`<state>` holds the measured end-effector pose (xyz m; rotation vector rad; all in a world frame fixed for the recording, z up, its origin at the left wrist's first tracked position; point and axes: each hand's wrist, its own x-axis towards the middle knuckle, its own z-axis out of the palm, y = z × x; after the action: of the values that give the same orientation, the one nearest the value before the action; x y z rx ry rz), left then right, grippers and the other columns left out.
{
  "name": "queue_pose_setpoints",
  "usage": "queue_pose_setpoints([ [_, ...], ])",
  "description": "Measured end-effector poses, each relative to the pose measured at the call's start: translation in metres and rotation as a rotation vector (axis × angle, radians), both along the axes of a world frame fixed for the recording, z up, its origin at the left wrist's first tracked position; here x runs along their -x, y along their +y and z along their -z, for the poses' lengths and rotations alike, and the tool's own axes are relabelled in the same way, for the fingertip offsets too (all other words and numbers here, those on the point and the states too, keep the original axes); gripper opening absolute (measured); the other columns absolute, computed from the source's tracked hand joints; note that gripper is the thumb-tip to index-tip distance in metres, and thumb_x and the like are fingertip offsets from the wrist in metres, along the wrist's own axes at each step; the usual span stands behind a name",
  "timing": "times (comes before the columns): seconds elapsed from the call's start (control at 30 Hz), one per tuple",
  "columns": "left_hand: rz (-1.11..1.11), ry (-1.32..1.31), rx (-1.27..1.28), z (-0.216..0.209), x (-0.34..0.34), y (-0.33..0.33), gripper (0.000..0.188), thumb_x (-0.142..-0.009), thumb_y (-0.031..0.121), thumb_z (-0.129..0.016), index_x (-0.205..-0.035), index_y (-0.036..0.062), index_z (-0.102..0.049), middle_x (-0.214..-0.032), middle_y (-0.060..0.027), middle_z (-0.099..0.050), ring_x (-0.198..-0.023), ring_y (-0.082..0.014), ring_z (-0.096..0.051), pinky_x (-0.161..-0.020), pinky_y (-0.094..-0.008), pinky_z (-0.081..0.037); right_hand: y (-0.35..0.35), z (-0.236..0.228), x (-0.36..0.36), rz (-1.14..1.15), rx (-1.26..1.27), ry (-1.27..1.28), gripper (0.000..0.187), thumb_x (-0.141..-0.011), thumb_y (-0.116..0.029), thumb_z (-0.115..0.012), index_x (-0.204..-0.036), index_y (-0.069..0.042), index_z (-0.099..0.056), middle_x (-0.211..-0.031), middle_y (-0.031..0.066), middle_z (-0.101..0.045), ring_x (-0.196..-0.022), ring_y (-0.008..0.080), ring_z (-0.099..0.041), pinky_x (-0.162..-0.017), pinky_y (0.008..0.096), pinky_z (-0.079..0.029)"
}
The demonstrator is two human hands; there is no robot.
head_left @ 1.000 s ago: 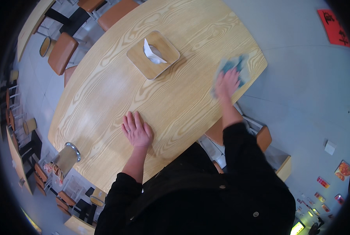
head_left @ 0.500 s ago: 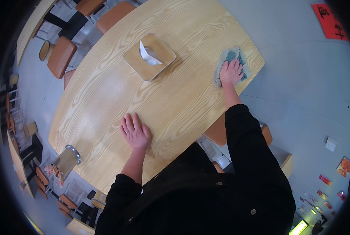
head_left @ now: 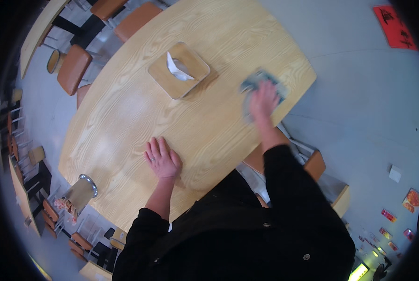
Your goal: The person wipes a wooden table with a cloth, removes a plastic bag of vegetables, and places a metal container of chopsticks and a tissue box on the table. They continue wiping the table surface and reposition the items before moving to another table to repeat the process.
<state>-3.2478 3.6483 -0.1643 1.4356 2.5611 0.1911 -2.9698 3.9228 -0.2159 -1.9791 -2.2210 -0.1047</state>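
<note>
My right hand [head_left: 264, 99], smeared by motion, presses a grey-green cleaning cloth [head_left: 252, 80] against the wooden tabletop [head_left: 209, 140] near its right end. Parts of the cloth stick out past the fingers and beside the palm. My left hand [head_left: 163, 160] rests flat on the near-left part of the table, fingers stretched out, with a ring on one of them and nothing held. Farther back, between the two hands, sits a square wooden tissue box [head_left: 160, 74] with rounded corners. A white tissue [head_left: 177, 68] sticks up from its opening.
A tan cylindrical container [head_left: 78, 193] with a shiny metal rim stands at the table's left end. Brown chairs [head_left: 73, 69] line the far side, and another chair [head_left: 315, 165] is tucked by my right arm. A red sign [head_left: 393, 27] is at upper right.
My right hand has swept the cloth leftward and slightly nearer, away from the table's right corner. My left hand stays in place.
</note>
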Motion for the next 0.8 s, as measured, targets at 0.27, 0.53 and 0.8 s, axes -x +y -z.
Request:
queue_pose_setpoints([
  [0.27, 0.004, -0.013, -0.023, -0.005, -0.001, 0.001, 0.06, -0.086, 0.029, -0.049, -0.142, 0.0099, -0.038, -0.151, -0.0161, -0.027, -0.142, -0.036, -0.018, -0.113, -0.0525, -0.009, -0.09, -0.051, 0.054, 0.056, 0.247, -0.05, 0.064, -0.096, -0.044, -0.035, -0.141, 0.002, -0.036, -0.155, 0.0162, -0.022, -0.144, 0.0364, -0.014, -0.114, 0.056, -0.011],
  [0.53, -0.001, -0.025, -0.026, -0.004, 0.0, 0.001, 0.06, -0.087, 0.03, -0.048, -0.143, 0.0117, -0.038, -0.151, -0.0153, -0.027, -0.142, -0.0351, -0.019, -0.114, -0.0516, -0.01, -0.131, -0.03, 0.036, -0.259, 0.208, 0.031, 0.06, -0.084, -0.035, -0.055, -0.139, -0.015, -0.042, -0.151, 0.0152, -0.029, -0.14, 0.0396, -0.022, -0.111, 0.0605, -0.014],
  [0.8, -0.005, 0.034, -0.076, -0.003, 0.0, 0.001, 0.056, -0.084, 0.029, -0.05, -0.137, 0.0106, -0.047, -0.148, -0.015, -0.034, -0.139, -0.036, -0.025, -0.113, -0.0532, -0.014, 0.103, -0.019, -0.02, 0.224, 0.082, 0.056, 0.051, -0.096, -0.041, -0.036, -0.142, -0.017, -0.039, -0.152, 0.0115, -0.03, -0.139, 0.0357, -0.025, -0.11, 0.0574, -0.017],
])
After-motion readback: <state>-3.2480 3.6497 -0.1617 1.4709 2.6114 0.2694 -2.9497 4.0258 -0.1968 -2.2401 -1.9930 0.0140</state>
